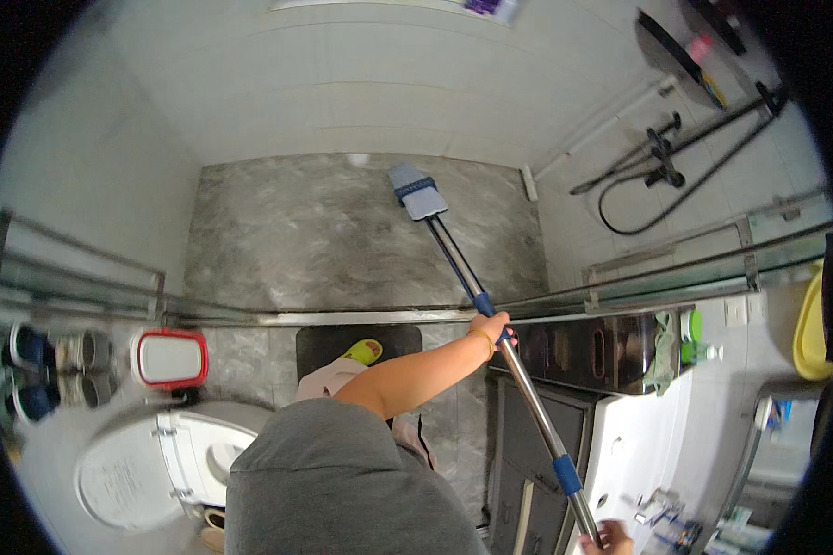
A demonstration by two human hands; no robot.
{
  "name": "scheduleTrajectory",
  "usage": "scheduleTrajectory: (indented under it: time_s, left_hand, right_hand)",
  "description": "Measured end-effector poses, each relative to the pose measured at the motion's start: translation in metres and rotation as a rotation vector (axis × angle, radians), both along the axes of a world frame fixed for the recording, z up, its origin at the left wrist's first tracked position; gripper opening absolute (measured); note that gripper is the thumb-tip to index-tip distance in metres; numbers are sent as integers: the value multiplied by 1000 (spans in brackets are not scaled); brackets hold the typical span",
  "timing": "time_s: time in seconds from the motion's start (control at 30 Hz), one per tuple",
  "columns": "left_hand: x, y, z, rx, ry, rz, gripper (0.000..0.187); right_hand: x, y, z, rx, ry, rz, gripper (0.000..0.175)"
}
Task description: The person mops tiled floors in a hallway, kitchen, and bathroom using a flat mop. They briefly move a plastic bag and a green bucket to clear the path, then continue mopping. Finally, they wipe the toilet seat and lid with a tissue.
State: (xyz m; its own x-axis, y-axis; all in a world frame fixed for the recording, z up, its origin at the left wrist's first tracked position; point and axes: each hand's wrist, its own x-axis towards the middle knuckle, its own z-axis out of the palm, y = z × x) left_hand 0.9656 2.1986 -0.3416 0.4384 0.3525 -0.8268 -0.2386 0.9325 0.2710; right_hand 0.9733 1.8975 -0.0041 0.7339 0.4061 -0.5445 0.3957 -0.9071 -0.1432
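A flat mop with a grey-blue head point(418, 192) and a metal pole point(534, 402) with blue grips slants across the view. Its head lies on the grey marble-look floor point(305, 229) inside the shower area. My left hand point(491, 327), a yellow band at its wrist, is closed around the pole near the middle blue grip, just above the shower threshold point(361, 317). Down at the lower right edge, my right hand point(607, 538) holds the upper end of the pole, partly cut off by the picture's rim.
Glass shower panels point(673, 270) stand at both sides of the opening. A dark mat point(312, 347) lies under a foot in a green slipper point(364, 352). To the left are a toilet point(132, 479), a red-rimmed container point(172, 359) and shoes point(35, 374); to the right, a washbasin point(625, 444) and black shower hose point(618, 222).
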Motion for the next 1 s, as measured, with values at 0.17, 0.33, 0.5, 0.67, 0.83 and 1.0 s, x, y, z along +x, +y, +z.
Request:
scheduleTrajectory:
  time_s: [0.17,0.33,0.5,0.67,0.83,1.0]
  left_hand:
    - [-24,16,11,17,-175,274,21]
    - [-61,47,16,9,-258,335,22]
    - [-93,51,20,-70,-369,159,31]
    - [-173,96,57,86,-327,-3,50]
    - [-326,97,143,1111,247,-3,26]
    - [-490,39,249,1976,1570,696,27]
  right_hand:
    - [14,-6,-9,855,101,347,30]
    - [21,84,-94,737,598,248,45]
    - [-35,235,-160,1433,605,432,62]
    - [-108,365,-145,1680,712,320,22]
    - [-196,487,-140,1650,521,312,28]
    - [-322,548,-134,1377,615,529,29]
